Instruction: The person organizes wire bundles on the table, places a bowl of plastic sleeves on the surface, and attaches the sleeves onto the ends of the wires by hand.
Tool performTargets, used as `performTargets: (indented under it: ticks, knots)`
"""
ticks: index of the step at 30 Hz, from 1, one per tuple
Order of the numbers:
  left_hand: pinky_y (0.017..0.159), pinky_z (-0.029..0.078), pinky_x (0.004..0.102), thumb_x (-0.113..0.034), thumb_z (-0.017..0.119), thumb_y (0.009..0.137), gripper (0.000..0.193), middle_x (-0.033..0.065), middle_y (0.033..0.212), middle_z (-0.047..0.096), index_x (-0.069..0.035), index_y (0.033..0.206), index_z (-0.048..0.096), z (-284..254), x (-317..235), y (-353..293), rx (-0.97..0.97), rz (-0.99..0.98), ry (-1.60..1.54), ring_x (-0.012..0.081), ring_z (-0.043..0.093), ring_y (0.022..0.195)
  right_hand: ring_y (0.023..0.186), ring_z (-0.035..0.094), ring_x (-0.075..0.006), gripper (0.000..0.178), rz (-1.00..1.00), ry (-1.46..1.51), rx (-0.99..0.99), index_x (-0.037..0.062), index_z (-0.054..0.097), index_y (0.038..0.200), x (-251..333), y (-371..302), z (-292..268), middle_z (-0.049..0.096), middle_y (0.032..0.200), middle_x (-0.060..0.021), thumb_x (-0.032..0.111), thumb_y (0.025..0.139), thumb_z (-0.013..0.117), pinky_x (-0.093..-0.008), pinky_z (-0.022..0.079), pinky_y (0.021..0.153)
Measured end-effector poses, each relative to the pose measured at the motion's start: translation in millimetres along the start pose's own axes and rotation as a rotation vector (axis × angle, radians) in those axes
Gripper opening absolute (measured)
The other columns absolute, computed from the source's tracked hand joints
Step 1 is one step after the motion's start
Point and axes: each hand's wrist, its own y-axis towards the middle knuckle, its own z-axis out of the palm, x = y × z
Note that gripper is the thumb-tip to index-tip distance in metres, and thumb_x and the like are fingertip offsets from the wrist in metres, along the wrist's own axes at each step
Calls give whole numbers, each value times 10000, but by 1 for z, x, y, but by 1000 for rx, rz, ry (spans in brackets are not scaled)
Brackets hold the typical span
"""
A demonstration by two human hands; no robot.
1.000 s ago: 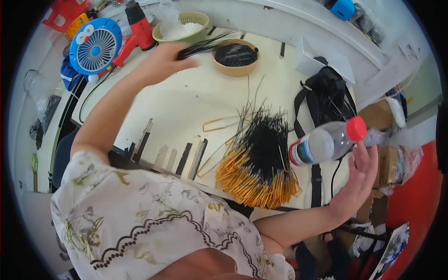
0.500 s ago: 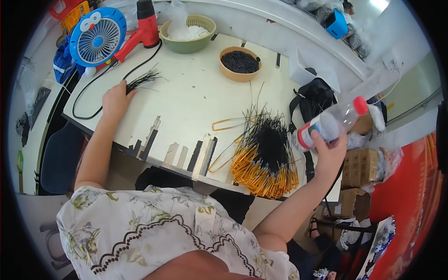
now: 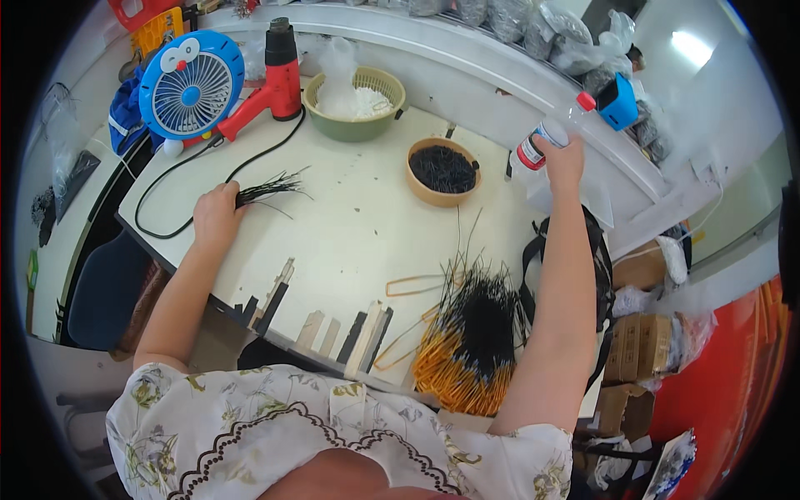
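The left hand [image 3: 218,218] is near 9 o'clock, its fingers closed on one end of a bunch of thin black wires [image 3: 271,188]. The right hand [image 3: 565,160] is at 2 o'clock, its fingers wrapped around a see-through bottle [image 3: 548,133]. The bottle leans, red cap [image 3: 586,101] up. A tan bowl [image 3: 442,199] is at 1 o'clock. At 5 o'clock, a big black-and-orange pile [image 3: 467,350] lies on the table [image 3: 333,246].
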Motion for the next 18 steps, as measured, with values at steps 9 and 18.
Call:
performTargets:
  ticks: [9,18]
  knots:
    - [746,414,411,-408,716,729,443,120,887,571,-41,905,540,-1,0,-2,-42,-1,73,313,558,886,967,621,-318,588,134,-774,149,12,604,1110,-37,0,45,649,1050,-167,415,703,739,-385,471,855]
    - [916,362,462,-440,677,772,654,104,1160,515,-99,1285,459,-1,2,-5,4,96,90,296,486,1101,931,594,-144,437,114,-75,627,120,619,1139,61,13,-71,645,1038,-5,411,814,651,-275,394,814]
